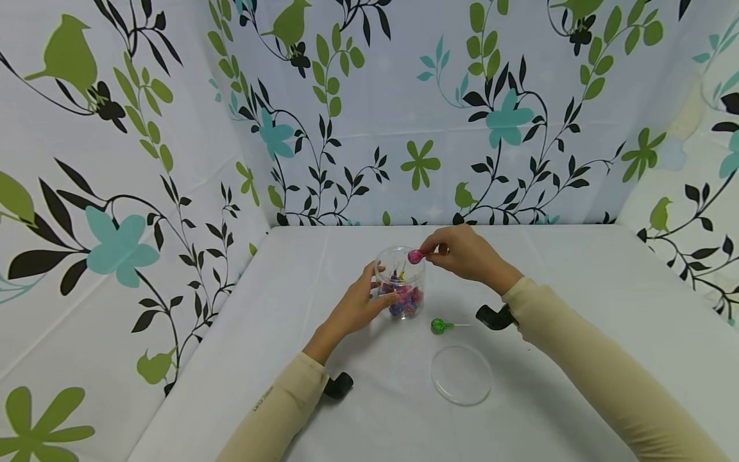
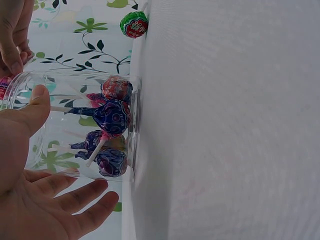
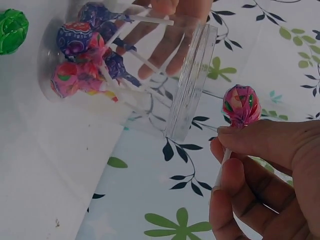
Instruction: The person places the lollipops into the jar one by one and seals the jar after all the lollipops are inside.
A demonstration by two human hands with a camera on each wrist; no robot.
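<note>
A clear plastic jar [image 1: 402, 282] stands upright on the table with several wrapped lollipops [image 3: 92, 55] inside, mostly purple and pink, sticks pointing up. My left hand [image 1: 360, 303] steadies the jar from the left, thumb on its near side and fingers around the back. Between thumb and fingers, my right hand [image 1: 464, 253] pinches a pink lollipop [image 3: 241, 105] by its stick, close under the wrapper. That lollipop is at the jar's rim in the head view, beside the opening in the right wrist view. On the table to the jar's right lies a green lollipop [image 1: 440, 326], stick pointing right.
A round clear lid [image 1: 460, 375] lies flat on the white table [image 1: 369, 417], nearer than the green lollipop. Behind the table hangs a white cloth [image 1: 381, 115] printed with leaves, flowers and birds. Black camera mounts [image 1: 339, 385] sit at both wrists.
</note>
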